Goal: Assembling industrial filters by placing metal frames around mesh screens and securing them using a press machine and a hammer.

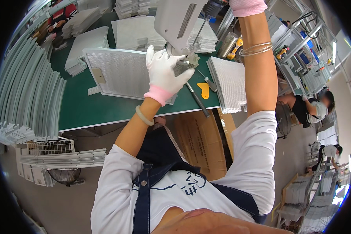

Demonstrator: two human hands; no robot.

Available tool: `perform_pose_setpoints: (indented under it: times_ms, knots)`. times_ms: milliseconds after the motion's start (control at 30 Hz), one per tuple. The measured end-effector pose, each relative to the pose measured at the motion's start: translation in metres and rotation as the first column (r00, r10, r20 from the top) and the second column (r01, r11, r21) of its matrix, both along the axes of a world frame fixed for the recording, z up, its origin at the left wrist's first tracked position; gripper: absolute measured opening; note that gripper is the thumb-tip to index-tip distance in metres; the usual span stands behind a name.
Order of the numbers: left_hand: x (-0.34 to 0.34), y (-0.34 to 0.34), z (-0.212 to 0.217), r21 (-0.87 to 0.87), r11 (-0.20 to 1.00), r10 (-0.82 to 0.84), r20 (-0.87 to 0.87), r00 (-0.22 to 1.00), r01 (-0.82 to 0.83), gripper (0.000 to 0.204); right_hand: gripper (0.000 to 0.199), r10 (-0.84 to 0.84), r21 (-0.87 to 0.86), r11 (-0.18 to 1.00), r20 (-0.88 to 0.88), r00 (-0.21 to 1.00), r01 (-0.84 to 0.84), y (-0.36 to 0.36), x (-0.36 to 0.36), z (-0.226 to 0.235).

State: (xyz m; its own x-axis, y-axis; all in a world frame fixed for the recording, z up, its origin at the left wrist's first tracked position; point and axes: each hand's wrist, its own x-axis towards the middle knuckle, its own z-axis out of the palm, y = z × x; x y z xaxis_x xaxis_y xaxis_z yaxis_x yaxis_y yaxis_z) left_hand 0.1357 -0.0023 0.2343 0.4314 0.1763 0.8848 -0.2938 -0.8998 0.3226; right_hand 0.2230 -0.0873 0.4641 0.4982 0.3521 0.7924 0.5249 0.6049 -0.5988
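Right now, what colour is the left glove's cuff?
The left glove's cuff is pink, clearest in the head view.

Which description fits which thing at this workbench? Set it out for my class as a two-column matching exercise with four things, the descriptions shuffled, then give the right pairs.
Things:
1. left hand
2. flat scraper
3. framed mesh panel
4. workbench top

Descriptions:
A. green
B. silvery-grey, mostly left of the gloved hand
C. yellow
D. white-gloved, with pink at the wrist

Right pairs: 1-D, 2-C, 3-B, 4-A
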Motion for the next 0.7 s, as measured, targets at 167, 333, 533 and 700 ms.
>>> perform_pose_setpoints:
  times_ms: [167,333,533,700]
  knots:
    - [0.005,0.005,-0.009,-0.057,0.997,-0.040,0.076,0.996,0.045,0.020,0.013,-0.009,0.003,1.000,-0.085,0.996,0.010,0.004,-0.004,-0.002]
    - [0.008,0.008,-0.014,-0.071,0.995,-0.064,0.122,0.990,0.073,0.010,0.015,0.031,0.078,0.996,-0.011,0.999,-0.030,0.004,0.009,-0.003]
    - [0.005,0.009,-0.015,-0.055,0.997,-0.049,0.139,0.989,0.057,0.012,0.009,-0.146,-0.132,0.981,0.000,0.989,0.145,-0.009,-0.011,0.004]
    - [-0.001,0.003,-0.002,0.026,0.996,0.084,-0.133,0.988,-0.081,0.041,0.010,-0.096,-0.060,0.993,0.137,0.986,0.105,-0.006,-0.002,0.003]
